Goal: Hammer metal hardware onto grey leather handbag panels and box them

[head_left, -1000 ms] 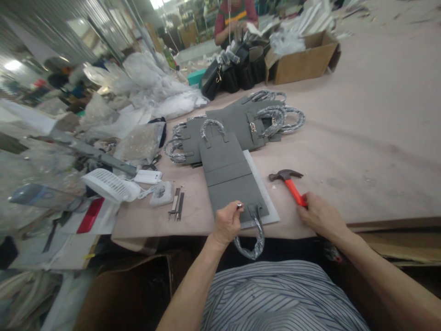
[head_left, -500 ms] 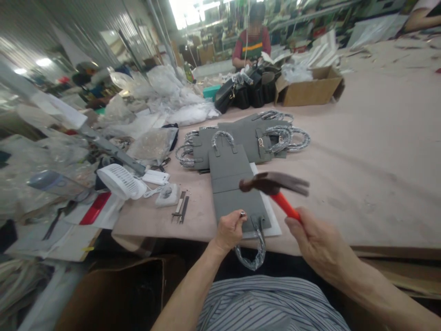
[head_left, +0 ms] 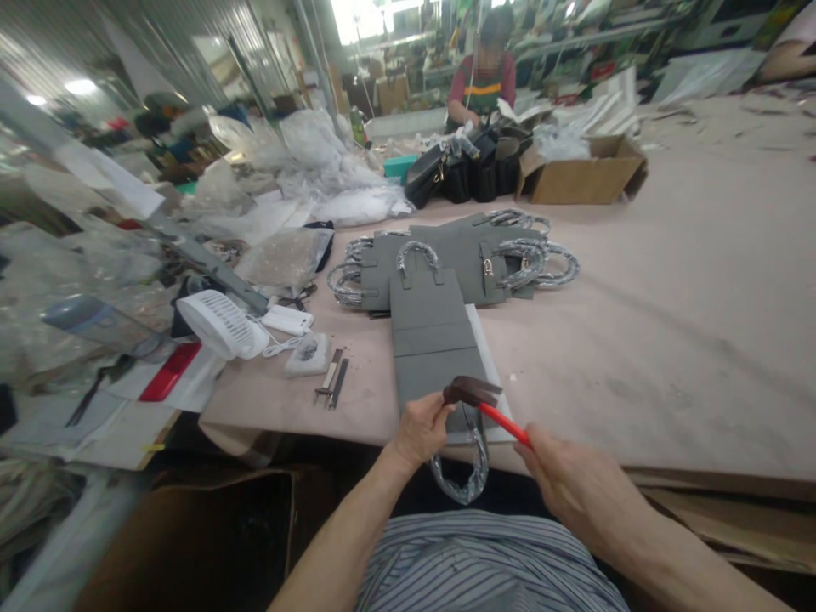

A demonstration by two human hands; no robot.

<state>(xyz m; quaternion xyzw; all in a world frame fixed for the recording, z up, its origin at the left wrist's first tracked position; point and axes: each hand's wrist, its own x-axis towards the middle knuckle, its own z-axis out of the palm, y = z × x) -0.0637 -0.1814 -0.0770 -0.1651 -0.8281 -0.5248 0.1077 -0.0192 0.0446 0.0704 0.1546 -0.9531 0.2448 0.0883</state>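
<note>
A flat grey bag piece [head_left: 430, 340] lies on a white board [head_left: 490, 357] at the table's near edge, its wrapped handle [head_left: 460, 476] hanging over the edge. My left hand [head_left: 421, 429] pinches a small metal part upright against the piece's near end. My right hand [head_left: 564, 480] grips the red handle of a hammer [head_left: 481, 399]. The hammer's dark head is down at the metal part, right above my left fingertips.
A pile of grey bag pieces with wrapped handles [head_left: 472, 251] lies farther back. A white fan [head_left: 220, 323], small tools [head_left: 332, 382] and plastic bags clutter the left. Black bags [head_left: 465, 170] and a cardboard box [head_left: 586, 174] stand far back, where another person works.
My right hand took the hammer off the table, raised it, and has swung its head down to the metal part in my left fingers. The view shifted slightly.
</note>
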